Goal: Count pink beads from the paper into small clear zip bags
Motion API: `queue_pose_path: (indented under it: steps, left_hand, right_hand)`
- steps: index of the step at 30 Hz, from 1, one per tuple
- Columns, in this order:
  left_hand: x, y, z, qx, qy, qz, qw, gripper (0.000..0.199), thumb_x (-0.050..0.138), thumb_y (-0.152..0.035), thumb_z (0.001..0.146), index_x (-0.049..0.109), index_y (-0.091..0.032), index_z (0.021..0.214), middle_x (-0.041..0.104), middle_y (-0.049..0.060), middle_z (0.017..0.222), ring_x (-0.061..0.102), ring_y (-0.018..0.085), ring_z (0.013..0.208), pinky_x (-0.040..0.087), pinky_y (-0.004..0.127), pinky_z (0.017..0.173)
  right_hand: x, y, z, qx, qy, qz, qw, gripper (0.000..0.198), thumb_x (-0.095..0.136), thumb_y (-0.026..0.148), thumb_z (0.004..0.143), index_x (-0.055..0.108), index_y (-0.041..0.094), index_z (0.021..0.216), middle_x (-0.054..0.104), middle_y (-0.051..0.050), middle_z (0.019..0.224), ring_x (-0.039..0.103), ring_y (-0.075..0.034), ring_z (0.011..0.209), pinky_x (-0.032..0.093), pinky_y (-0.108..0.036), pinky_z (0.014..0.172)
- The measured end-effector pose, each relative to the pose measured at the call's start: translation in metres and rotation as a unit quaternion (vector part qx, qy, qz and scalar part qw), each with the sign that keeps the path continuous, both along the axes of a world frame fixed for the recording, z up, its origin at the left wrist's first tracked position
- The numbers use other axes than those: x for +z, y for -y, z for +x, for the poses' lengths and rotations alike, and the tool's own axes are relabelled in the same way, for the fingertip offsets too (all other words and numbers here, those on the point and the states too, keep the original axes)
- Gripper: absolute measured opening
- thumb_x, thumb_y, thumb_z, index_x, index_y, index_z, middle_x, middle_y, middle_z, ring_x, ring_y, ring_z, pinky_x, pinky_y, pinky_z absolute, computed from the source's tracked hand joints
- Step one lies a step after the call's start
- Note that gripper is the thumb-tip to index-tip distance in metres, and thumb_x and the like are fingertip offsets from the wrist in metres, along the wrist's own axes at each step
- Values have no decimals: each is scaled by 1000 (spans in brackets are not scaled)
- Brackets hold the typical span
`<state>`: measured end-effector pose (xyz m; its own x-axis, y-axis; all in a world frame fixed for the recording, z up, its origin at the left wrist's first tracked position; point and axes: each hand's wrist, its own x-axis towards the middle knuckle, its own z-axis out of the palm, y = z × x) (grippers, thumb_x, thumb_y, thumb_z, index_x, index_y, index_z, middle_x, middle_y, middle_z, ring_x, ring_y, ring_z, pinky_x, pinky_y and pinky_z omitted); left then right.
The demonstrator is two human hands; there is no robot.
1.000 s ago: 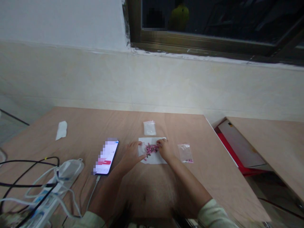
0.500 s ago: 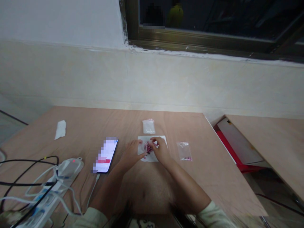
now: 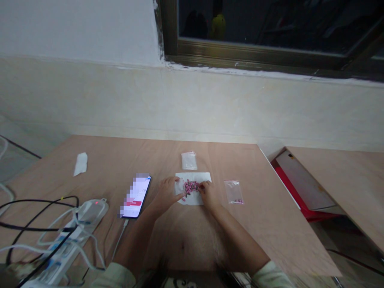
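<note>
Small pink and dark beads (image 3: 191, 186) lie in a loose pile on a white sheet of paper (image 3: 196, 200) in front of me. At the sheet's left side my left hand (image 3: 166, 194) is curled, thumb and fingers around a small clear plastic bag (image 3: 179, 186) beside the pile. My right hand (image 3: 208, 195) is at the pile's right edge, its fingertips pressed together among the beads. Whether a bead is between those fingertips is too small to make out. Right of the paper lies a clear zip bag (image 3: 233, 192) with a few beads at its bottom.
Behind the paper lies a stack of clear bags (image 3: 189, 161). A lit phone (image 3: 137, 197) on a charging cable is to the left, near a power strip (image 3: 90, 214) with tangled cords. A white scrap (image 3: 81, 164) lies at the far left of the wooden table (image 3: 270, 228).
My right hand has moved right and down, from over the beads to the pile's right edge, uncovering more beads. My left hand stays by the bag. The view has shifted slightly.
</note>
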<state>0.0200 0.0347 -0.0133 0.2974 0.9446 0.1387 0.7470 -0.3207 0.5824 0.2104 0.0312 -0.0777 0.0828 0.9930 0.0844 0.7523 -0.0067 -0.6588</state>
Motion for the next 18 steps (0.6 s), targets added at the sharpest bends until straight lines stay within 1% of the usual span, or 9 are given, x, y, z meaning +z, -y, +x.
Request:
queue_pose_path:
  steps: [3, 5, 8, 10, 13, 16, 18]
  left_hand:
    - [-1, 0, 1, -4, 0, -8, 1000, 45, 64, -34, 62, 51, -16, 101, 58, 12, 103, 51, 27, 99, 37, 41, 86]
    - [-3, 0, 3, -5, 1, -17, 1000, 47, 64, -34, 62, 50, -14, 101, 57, 13, 103, 51, 28, 99, 36, 42, 87]
    - [-9, -1, 5, -8, 22, -22, 999, 45, 62, -32, 63, 49, -15, 102, 57, 11, 104, 50, 26, 100, 36, 42, 88]
    - [-13, -1, 7, -4, 48, -16, 999, 44, 60, -31, 64, 47, -16, 103, 55, 10, 104, 49, 24, 100, 36, 41, 87]
    - [-14, 0, 10, 14, 75, -10, 997, 46, 60, -28, 64, 44, -14, 105, 53, 11, 105, 48, 24, 101, 36, 41, 87]
    - [-9, 1, 12, 19, 99, -14, 995, 49, 63, -28, 61, 45, -12, 104, 53, 13, 106, 47, 25, 102, 36, 42, 89]
    - [-6, 1, 9, 21, 134, -24, 990, 53, 66, -30, 58, 47, -13, 104, 53, 13, 107, 47, 26, 103, 35, 42, 91]
  right_hand:
    - [17, 1, -2, -17, -65, 36, 997, 10, 50, 17, 74, 59, 14, 72, 59, -6, 73, 51, -16, 71, 38, -27, 67]
    - [33, 3, -9, -2, -110, 63, 992, 11, 51, 22, 75, 60, 15, 72, 59, -5, 72, 51, -15, 70, 39, -27, 66]
    - [58, 9, -26, 40, -133, 79, 987, 14, 53, 27, 75, 62, 17, 74, 58, -5, 75, 50, -16, 75, 39, -28, 71]
    - [67, 14, -36, 49, -132, 74, 987, 15, 54, 29, 74, 64, 18, 79, 56, -7, 83, 49, -17, 83, 38, -31, 76]
    - [67, 18, -44, 61, -147, 43, 986, 13, 56, 28, 72, 64, 19, 78, 55, -8, 90, 49, -18, 85, 39, -31, 75]
    - [60, 16, -40, 84, -192, 26, 978, 11, 55, 26, 72, 61, 17, 69, 58, -5, 80, 51, -16, 76, 40, -29, 70]
    - [59, 13, -35, 81, -233, 22, 969, 14, 52, 27, 74, 59, 16, 68, 59, -4, 74, 52, -14, 72, 40, -28, 67]
